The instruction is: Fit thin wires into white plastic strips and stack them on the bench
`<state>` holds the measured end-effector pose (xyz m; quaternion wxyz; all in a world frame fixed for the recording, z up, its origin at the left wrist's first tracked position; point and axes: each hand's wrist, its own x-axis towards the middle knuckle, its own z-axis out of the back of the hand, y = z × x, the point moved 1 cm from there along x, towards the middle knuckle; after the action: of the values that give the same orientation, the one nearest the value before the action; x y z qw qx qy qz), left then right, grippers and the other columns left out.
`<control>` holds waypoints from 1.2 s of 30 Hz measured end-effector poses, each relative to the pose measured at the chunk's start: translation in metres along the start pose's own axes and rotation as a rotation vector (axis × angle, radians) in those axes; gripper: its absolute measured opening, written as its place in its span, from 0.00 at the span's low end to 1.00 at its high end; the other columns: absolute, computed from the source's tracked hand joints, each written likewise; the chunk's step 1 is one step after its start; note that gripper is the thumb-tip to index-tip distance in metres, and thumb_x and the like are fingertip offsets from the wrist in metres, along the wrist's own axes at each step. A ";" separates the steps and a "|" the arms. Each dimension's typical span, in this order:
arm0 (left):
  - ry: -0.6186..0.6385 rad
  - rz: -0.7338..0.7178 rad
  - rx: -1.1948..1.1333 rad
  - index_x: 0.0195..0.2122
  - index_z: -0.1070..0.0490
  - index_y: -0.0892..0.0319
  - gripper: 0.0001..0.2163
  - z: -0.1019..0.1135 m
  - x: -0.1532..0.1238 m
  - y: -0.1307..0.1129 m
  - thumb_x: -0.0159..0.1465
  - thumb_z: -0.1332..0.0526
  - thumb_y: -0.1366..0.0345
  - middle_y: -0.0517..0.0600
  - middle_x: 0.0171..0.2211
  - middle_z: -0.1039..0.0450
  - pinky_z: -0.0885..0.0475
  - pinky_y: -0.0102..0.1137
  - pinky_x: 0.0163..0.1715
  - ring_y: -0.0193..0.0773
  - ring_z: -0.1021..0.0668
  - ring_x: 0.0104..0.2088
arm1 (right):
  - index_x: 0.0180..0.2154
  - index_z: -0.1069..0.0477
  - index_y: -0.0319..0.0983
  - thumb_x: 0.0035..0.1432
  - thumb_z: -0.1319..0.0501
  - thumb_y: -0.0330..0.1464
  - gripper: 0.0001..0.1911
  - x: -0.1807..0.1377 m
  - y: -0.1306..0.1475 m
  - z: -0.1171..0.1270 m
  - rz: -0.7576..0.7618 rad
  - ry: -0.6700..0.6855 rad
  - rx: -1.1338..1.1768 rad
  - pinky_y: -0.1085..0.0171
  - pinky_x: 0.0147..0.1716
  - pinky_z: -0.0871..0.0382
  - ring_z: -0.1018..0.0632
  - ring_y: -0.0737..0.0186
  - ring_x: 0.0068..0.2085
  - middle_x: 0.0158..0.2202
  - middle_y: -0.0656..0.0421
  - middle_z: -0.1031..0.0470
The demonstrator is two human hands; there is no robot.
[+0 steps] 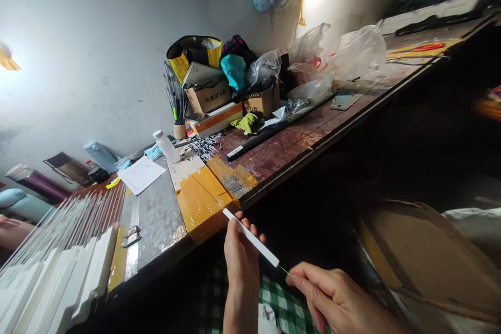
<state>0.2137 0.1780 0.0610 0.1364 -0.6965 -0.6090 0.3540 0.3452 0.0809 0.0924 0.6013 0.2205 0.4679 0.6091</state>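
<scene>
My left hand (241,255) is closed around a slim white stick (251,237), held just below the front edge of the workbench (274,159). A thin dark wire sticks out of the stick's lower end. My right hand (332,292) pinches that wire end between thumb and fingertips. Another thin wire runs from the stick's upper end up over the yellow-taped patch (199,198) of the bench. Both hands hover over a green checked cloth (282,308) on my lap.
A fan of white sticks with wires (58,255) lies at the left beside a metal ruler (132,229). On the bench stand a white bottle (166,146), a pen cup (179,128), cardboard boxes (207,96), plastic bags (356,52) and paper (141,173). A cardboard box (426,255) sits low right.
</scene>
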 end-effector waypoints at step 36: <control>0.052 -0.006 0.103 0.32 0.40 0.56 0.12 -0.005 0.002 0.005 0.59 0.35 0.61 0.41 0.23 0.37 0.27 0.30 0.22 0.29 0.32 0.21 | 0.28 0.35 0.44 0.62 0.53 0.36 0.13 -0.002 -0.007 -0.006 0.019 -0.269 -0.031 0.70 0.20 0.39 0.33 0.68 0.18 0.15 0.67 0.36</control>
<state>0.2208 0.1795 0.0606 0.1888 -0.6956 -0.5885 0.3662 0.3437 0.0757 0.0845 0.6561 0.2954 0.3711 0.5870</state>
